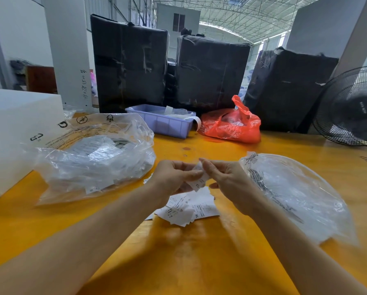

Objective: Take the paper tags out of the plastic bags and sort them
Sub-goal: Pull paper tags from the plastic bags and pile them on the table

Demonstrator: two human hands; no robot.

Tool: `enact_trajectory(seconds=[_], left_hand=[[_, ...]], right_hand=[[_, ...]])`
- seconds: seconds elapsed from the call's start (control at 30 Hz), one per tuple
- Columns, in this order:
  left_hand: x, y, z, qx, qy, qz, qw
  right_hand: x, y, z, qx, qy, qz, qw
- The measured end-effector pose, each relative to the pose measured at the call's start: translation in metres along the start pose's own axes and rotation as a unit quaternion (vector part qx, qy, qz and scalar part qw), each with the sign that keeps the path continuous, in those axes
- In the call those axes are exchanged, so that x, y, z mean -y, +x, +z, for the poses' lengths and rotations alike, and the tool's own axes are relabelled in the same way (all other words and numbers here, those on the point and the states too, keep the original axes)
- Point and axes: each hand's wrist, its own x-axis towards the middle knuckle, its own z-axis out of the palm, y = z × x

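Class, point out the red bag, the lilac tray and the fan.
red bag [229, 126], head view, crumpled front.
lilac tray [163, 124], head view, front wall.
fan [357, 107], head view, central hub.

Left hand [174, 177] and right hand [227, 184] pinch a paper tag [199, 180].

A: What is being held up?
B: A few small white paper tags [198, 179] with dark print, one reading XL, pinched between the left hand [174, 177] and the right hand [225, 182] above the counter [199, 262].

A: And beneath them?
B: A loose pile of tags [187, 209], white and overlapping, lying flat; S and XL marks show.

A: The bags?
B: On the left a crumpled clear plastic bag [97, 158], printed with symbols, still holding many tags, some poking from its near edge. On the right a flattened clear bag [293, 194] with dark printing along its left side, lying just beside the right wrist.
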Motion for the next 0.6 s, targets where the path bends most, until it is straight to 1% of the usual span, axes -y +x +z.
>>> enact_trajectory(seconds=[0.07,0.13,0.3,0.4,0.5,0.57,0.6], left_hand=[[0.000,0.000,0.002,-0.023,-0.022,0.001,0.999],[0.002,-0.001,0.003,-0.031,-0.024,0.002,0.999],[-0.001,0.000,0.004,-0.020,-0.021,-0.013,1.000],[-0.003,0.000,0.000,0.006,0.035,-0.034,0.999],[-0.008,-0.002,-0.005,0.012,0.080,-0.027,0.996],[-0.019,-0.003,-0.011,-0.012,0.115,0.001,0.993],[-0.027,-0.004,-0.017,-0.038,0.138,0.036,0.989]], right_hand=[[0.000,-0.001,0.000,0.005,0.006,0.005,1.000],[0.000,0.000,0.000,0.003,0.005,0.006,1.000],[-0.004,0.002,0.000,-0.073,0.021,-0.006,0.997],[-0.006,0.004,-0.002,-0.123,0.037,-0.005,0.992],[-0.005,0.004,-0.004,-0.136,0.029,-0.004,0.990],[-0.001,0.005,-0.011,-0.152,0.016,-0.023,0.988],[0.002,0.005,-0.018,-0.179,0.000,-0.049,0.983]])
